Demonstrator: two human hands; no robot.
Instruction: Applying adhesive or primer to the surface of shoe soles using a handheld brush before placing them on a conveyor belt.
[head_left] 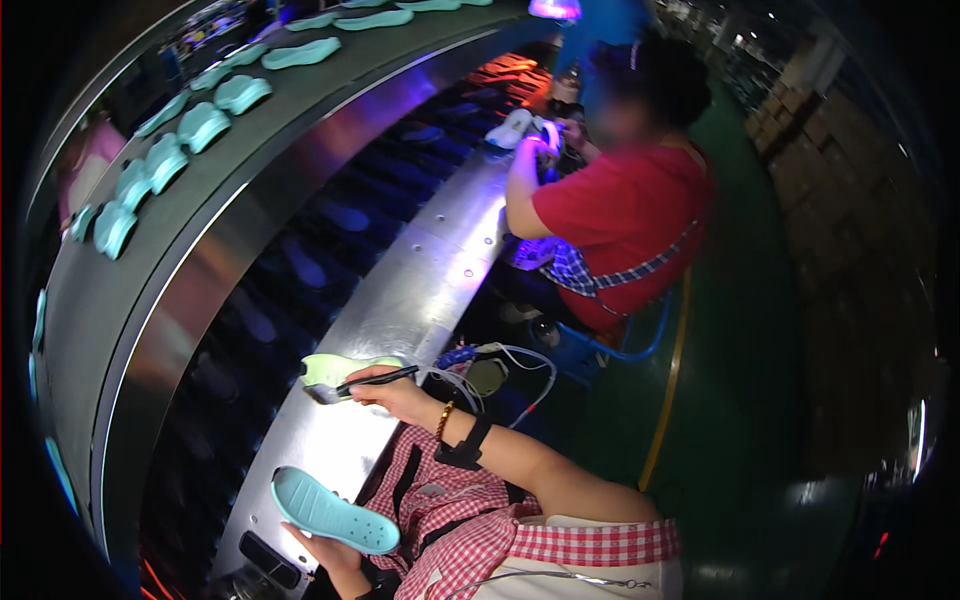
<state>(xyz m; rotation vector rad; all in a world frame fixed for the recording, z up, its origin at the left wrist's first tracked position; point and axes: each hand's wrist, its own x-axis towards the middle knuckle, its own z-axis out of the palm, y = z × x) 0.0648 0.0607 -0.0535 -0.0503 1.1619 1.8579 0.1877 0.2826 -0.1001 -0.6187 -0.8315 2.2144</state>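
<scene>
My left hand (325, 548) holds a turquoise shoe sole (335, 512) from below, its face with small holes turned up, over the near end of the metal bench (390, 290). In my right hand (402, 394) is a brush (378, 378) with a black handle, gripped between thumb and fingers. Its wide head is at the near edge of a pale yellow-green, sole-shaped piece (345, 366) lying on the bench; whether the bristles touch that piece I cannot tell.
Turquoise soles (165, 160) stand in rows on a conveyor belt (300, 90) to the left. Dark racks (300, 250) with soles run beside the bench. A co-worker in a red shirt (630, 210) sits farther along. Hoses (530, 360) hang at the bench's right edge.
</scene>
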